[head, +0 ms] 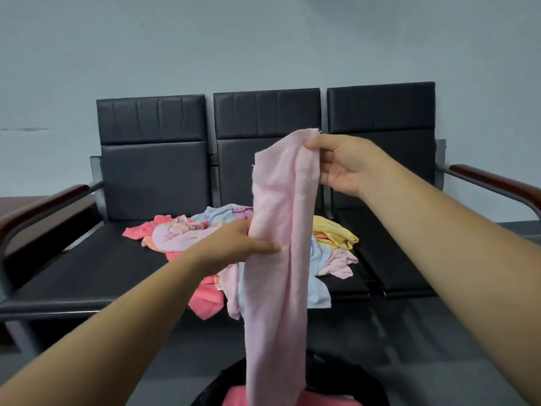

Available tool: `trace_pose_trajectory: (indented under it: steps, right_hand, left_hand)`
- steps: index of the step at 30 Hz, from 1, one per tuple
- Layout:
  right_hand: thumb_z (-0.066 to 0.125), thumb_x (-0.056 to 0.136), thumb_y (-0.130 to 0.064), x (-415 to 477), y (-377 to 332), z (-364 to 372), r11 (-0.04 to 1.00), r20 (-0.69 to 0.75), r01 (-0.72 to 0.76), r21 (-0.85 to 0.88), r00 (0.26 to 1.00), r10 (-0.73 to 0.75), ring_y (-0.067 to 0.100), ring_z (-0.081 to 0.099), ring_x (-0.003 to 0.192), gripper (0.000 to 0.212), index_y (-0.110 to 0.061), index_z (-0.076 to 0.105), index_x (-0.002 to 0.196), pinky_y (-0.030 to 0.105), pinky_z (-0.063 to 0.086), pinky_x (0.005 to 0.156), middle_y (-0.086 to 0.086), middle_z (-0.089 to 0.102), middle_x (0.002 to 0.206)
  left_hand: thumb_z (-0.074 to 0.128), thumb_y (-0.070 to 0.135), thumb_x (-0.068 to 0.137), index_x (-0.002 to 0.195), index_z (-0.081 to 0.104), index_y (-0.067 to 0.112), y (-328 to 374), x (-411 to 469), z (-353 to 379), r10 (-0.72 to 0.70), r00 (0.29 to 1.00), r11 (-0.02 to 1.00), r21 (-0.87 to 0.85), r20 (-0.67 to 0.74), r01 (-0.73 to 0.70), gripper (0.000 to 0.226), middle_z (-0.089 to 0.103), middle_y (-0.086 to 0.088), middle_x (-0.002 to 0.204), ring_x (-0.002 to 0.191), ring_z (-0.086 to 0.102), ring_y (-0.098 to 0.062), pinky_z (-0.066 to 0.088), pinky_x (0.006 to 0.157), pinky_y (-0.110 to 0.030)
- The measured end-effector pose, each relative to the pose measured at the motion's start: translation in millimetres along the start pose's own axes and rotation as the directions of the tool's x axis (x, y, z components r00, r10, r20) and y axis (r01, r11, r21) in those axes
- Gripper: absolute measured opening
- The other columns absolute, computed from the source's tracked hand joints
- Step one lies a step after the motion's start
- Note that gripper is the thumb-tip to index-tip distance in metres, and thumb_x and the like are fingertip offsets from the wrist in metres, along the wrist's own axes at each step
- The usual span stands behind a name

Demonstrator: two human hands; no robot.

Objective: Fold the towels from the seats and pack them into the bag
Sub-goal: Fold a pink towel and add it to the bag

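The right hand (341, 164) is up high. Its thumb and first finger pinch the top edge of a long pink towel (281, 218). The other fingers of that hand curl loosely just beside the cloth.

The towel hangs straight down from those fingertips in a narrow strip. The left hand (238, 241) holds it lower down, about halfway along. The left thumb lies flat on the front of the towel. The other left fingers go behind the cloth, so I cannot tell how they lie.

Far below both hands, the bottom end of the towel hangs over a black bag (354, 379) on the floor. Something coral pink (234, 398) sits inside the bag, right by the towel's end.

Just behind the left fingers there is a messy pile of towels (187, 232) on the middle one of three black seats (87, 271). A yellow towel (333, 232) lies in the pile, below the right fingers. A light blue towel (320, 291) droops off the front edge of the seat. A coral towel (205, 301) hangs off the edge too, under the left wrist. Behind the seats, past the right fingertips, is a plain grey wall (263, 39).
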State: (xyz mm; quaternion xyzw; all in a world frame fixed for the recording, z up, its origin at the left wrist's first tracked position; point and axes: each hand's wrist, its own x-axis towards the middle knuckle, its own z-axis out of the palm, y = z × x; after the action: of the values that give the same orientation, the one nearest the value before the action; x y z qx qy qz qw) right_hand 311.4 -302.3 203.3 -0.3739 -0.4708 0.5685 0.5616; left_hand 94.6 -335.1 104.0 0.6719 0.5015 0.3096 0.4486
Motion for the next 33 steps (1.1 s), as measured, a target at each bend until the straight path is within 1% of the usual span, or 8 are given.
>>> trace_pose_trajectory:
  steps: [3,9,12,16,21,26,30,33]
  right_hand:
    - [0.071,0.089,0.001,13,13,-20,0.997,-0.168,-0.034,-0.076,0.986,0.021,0.024,0.077,0.087,0.023,-0.001,0.068,0.112,0.037,0.064,0.068,0.014,0.077,0.103]
    - [0.065,0.096,-0.001,25,62,-63,0.945,-0.263,-0.305,-0.121,0.928,0.266,0.022,0.071,0.084,0.022,-0.001,0.064,0.118,0.034,0.06,0.058,0.015,0.072,0.107]
    - [0.064,0.098,-0.01,20,90,-69,0.923,-0.15,-0.379,0.057,0.911,0.384,0.022,0.071,0.093,0.026,-0.001,0.065,0.123,0.036,0.061,0.07,0.014,0.073,0.115]
    - [0.059,0.097,-0.054,10,124,-69,0.882,0.138,-0.456,0.122,0.887,0.44,0.027,0.067,0.119,0.055,-0.007,0.071,0.121,0.046,0.049,0.107,0.014,0.071,0.126]
    - [0.059,0.087,-0.065,-1,163,-71,0.84,0.286,-0.541,0.045,0.813,0.508,0.03,0.064,0.124,0.071,-0.01,0.061,0.133,0.054,0.043,0.112,0.012,0.07,0.128]
    - [0.075,0.087,-0.031,-4,181,-67,0.779,0.354,-0.62,-0.091,0.711,0.607,0.03,0.056,0.131,0.059,-0.007,0.058,0.139,0.049,0.039,0.117,0.016,0.06,0.142]
    - [0.07,0.091,-0.012,10,180,-61,0.853,0.308,-0.517,0.072,0.825,0.474,0.031,0.06,0.13,0.045,-0.004,0.062,0.134,0.045,0.044,0.113,0.015,0.066,0.135]
    - [0.072,0.088,-0.016,25,177,-60,0.889,0.24,-0.397,0.227,0.908,0.344,0.031,0.058,0.132,0.054,0.001,0.058,0.138,0.045,0.04,0.117,0.019,0.061,0.139]
  left_hand:
    - [0.08,0.021,0.086,0.093,0.076,0.008,-20,4,6,-0.067,0.997,0.996,-0.058,-0.039,0.065,0.015,0.079,-0.007,0.097,0.095,0.074,-0.023,0.057,0.097,-0.044]
    - [0.068,0.019,0.093,0.131,0.063,0.0,-20,12,16,0.036,0.994,0.788,-0.615,0.099,0.032,0.042,0.066,-0.02,0.131,0.125,0.062,-0.032,0.05,0.107,-0.043]
    - [0.068,0.027,0.092,0.133,0.063,0.003,-14,23,19,0.036,0.995,0.641,-0.767,0.088,0.045,0.047,0.064,-0.018,0.134,0.126,0.062,-0.03,0.051,0.106,-0.043]
    - [0.064,0.029,0.094,0.136,0.06,0.002,-13,35,24,0.004,0.998,0.542,-0.838,0.069,0.056,0.05,0.065,-0.017,0.131,0.122,0.063,-0.03,0.052,0.104,-0.044]
    - [0.057,0.024,0.099,0.134,0.059,-0.001,-32,52,25,-0.024,1.0,0.403,-0.915,0.017,0.025,0.043,0.067,-0.018,0.127,0.117,0.066,-0.029,0.051,0.104,-0.042]
    - [0.058,0.021,0.098,0.134,0.058,-0.003,-60,73,30,-0.125,0.992,0.429,-0.902,-0.015,0.041,0.043,0.063,-0.018,0.132,0.119,0.064,-0.029,0.049,0.106,-0.044]
    - [0.056,0.024,0.1,0.139,0.053,-0.002,-75,80,31,-0.145,0.989,0.529,-0.844,0.007,0.084,0.047,0.063,-0.022,0.135,0.123,0.063,-0.032,0.047,0.108,-0.046]
    - [0.053,0.033,0.101,0.142,0.052,0.003,-76,79,29,-0.028,0.995,0.664,-0.743,0.095,0.09,0.05,0.064,-0.016,0.136,0.127,0.061,-0.028,0.047,0.108,-0.044]
